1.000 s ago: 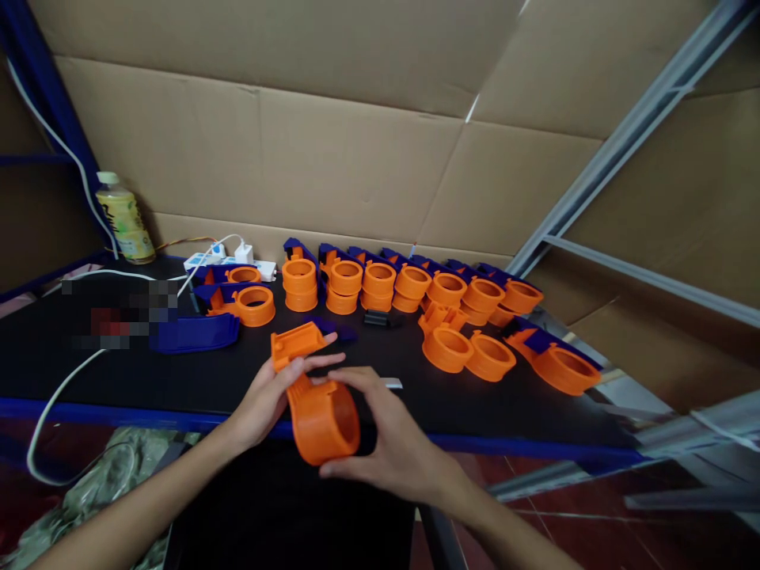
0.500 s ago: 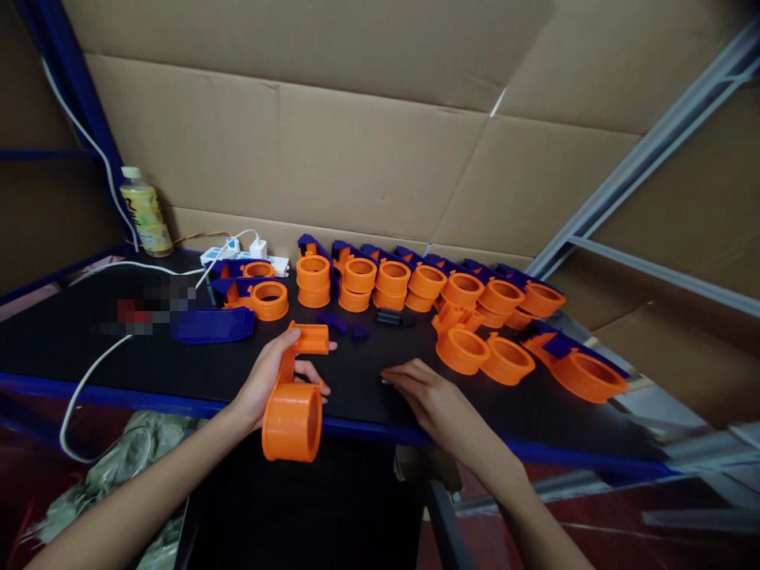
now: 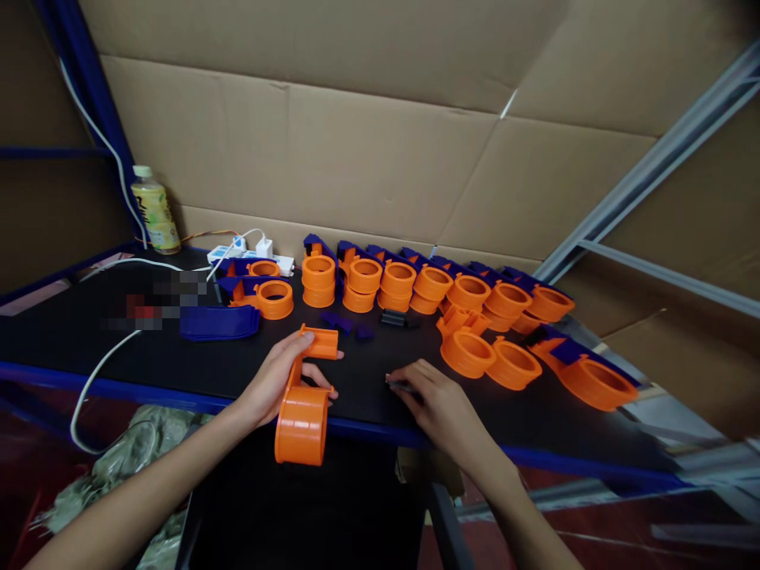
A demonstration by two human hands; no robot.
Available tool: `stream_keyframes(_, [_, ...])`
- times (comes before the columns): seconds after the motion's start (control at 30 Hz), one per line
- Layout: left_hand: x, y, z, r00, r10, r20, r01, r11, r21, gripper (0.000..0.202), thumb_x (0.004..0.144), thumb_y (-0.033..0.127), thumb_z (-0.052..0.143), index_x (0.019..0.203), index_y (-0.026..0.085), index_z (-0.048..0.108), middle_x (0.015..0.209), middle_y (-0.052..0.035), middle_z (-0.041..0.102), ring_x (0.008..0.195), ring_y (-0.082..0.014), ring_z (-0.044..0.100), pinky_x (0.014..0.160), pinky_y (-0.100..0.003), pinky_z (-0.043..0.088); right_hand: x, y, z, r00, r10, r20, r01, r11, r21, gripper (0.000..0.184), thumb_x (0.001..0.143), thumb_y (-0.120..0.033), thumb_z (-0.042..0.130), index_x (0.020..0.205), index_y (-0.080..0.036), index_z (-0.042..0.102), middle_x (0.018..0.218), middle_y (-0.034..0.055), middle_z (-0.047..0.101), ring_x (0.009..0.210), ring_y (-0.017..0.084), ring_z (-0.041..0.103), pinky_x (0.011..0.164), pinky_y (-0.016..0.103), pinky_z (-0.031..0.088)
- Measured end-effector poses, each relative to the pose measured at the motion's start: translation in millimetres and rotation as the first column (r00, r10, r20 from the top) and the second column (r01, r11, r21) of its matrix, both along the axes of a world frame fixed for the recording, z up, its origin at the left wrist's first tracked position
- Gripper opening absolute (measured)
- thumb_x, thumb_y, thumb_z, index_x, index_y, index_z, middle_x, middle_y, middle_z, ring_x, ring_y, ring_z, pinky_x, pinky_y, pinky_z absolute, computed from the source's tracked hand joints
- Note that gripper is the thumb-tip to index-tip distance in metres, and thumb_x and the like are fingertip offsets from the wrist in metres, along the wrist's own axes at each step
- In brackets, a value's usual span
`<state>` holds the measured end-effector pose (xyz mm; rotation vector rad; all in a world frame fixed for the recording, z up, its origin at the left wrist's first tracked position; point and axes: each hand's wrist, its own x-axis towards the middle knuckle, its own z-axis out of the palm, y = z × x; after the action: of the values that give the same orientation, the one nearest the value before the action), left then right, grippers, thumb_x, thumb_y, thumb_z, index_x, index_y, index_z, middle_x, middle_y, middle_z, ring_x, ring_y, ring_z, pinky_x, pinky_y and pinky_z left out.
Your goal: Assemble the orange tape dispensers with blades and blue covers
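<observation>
My left hand is closed around an orange tape dispenser body, holding it above the table's front edge. Its wide ring hangs low, while the narrower channel end points up and right past my thumb. My right hand is just over the black tabletop, fingertips pinched on a small thin dark piece that my fingers partly hide. Beyond my hands lie small purple parts and a short black ribbed piece. To the right rest orange bodies without purple covers.
Several orange dispensers with purple parts stand in a row along the cardboard wall. Stacked purple plates lie at the left, near a white power strip and cables. A drink bottle stands in the back left corner.
The orange body in my left hand has turned slightly, its ring facing more sideways. My right fingers have lifted a little and the dark piece now shows more. The view has shifted slightly.
</observation>
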<state>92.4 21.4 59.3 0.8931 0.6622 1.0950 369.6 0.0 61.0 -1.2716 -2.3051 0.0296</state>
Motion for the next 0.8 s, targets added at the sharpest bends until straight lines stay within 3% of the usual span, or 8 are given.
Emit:
stream_keyframes(0.3, [0.4, -2.0, 0.2, 1.000, 0.015, -0.005, -0.015, 1.000, 0.019, 0.039, 0.091, 0.049, 0.060, 0.109, 0.014, 0.060, 0.113, -0.0191, 0.077, 0.057, -0.0238, 0.076, 0.054, -0.039, 0.064, -7.7, 0.1, 8.8, 0.987, -0.007, -0.159, -0.012, 0.993, -0.118, 0.017, 0.095, -0.032, 0.062, 0.095, -0.024, 0.077, 0.095, 0.0076, 0.075, 0.087, 0.023, 0.072, 0.075, 0.035, 0.058])
stream_keyframes(0.5, [1.3, -0.5, -1.2, 1.000, 0.007, -0.022, -0.006, 1.000, 0.019, 0.040, 0.091, 0.050, 0.062, 0.111, 0.015, 0.060, 0.117, -0.0194, 0.076, 0.058, -0.0234, 0.076, 0.055, -0.037, 0.064, -33.3, 9.0, 35.8, 0.931, 0.013, -0.364, -0.076, 0.984, -0.161, 0.023, 0.095, -0.039, 0.062, 0.097, -0.021, 0.077, 0.089, 0.0067, 0.076, 0.079, 0.021, 0.071, 0.068, 0.030, 0.056])
stream_keyframes(0.67, [1.6, -0.9, -2.5, 0.999, -0.009, -0.037, 0.010, 0.999, 0.032, 0.040, 0.091, 0.049, 0.063, 0.113, 0.016, 0.061, 0.126, -0.0199, 0.071, 0.062, -0.0233, 0.077, 0.055, -0.036, 0.064, -63.4, 32.3, 54.7, 0.934, 0.105, -0.341, -0.188, 0.957, -0.222, 0.037, 0.102, -0.036, 0.050, 0.132, -0.023, 0.066, 0.097, 0.0047, 0.075, 0.069, 0.014, 0.065, 0.063, 0.025, 0.053])
stream_keyframes(0.8, [1.1, -0.6, -2.3, 0.999, -0.009, -0.047, 0.011, 0.999, 0.042, 0.040, 0.092, 0.049, 0.062, 0.114, 0.016, 0.061, 0.125, -0.0189, 0.071, 0.063, -0.0228, 0.077, 0.056, -0.036, 0.064, -76.8, 44.1, 59.3, 0.939, 0.154, -0.307, -0.222, 0.954, -0.201, 0.038, 0.101, -0.031, 0.050, 0.137, -0.023, 0.061, 0.101, 0.0043, 0.075, 0.081, 0.015, 0.069, 0.075, 0.028, 0.053])
